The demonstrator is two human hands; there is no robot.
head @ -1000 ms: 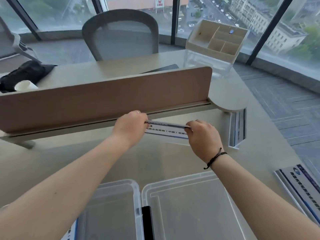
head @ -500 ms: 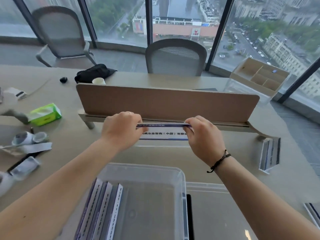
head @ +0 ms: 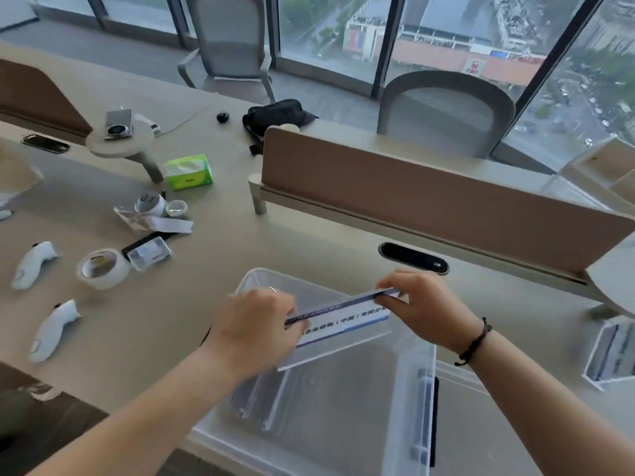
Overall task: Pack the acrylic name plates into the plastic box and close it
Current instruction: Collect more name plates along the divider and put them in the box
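Note:
An acrylic name plate (head: 342,326) with blue print hangs tilted over the clear plastic box (head: 409,400). My left hand (head: 256,324) grips its left end and my right hand (head: 417,305) pinches its right end. Down in the box, at its left side, several more name plates (head: 261,401) stand on edge, partly hidden by my left arm. Another name plate (head: 613,352) rests on the table at the far right. The box's lid (head: 460,376) shows only as a sliver to the right of the box.
A brown desk divider (head: 429,197) runs behind the box, with a black cable slot (head: 414,257) in front of it. At the left lie a tape roll (head: 103,267), a green tissue pack (head: 188,171) and two white controllers (head: 51,329).
Both hands have carried the name plate from the divider's foot back toward me, over the open box. The view swung right, so the box now lies under the plate.

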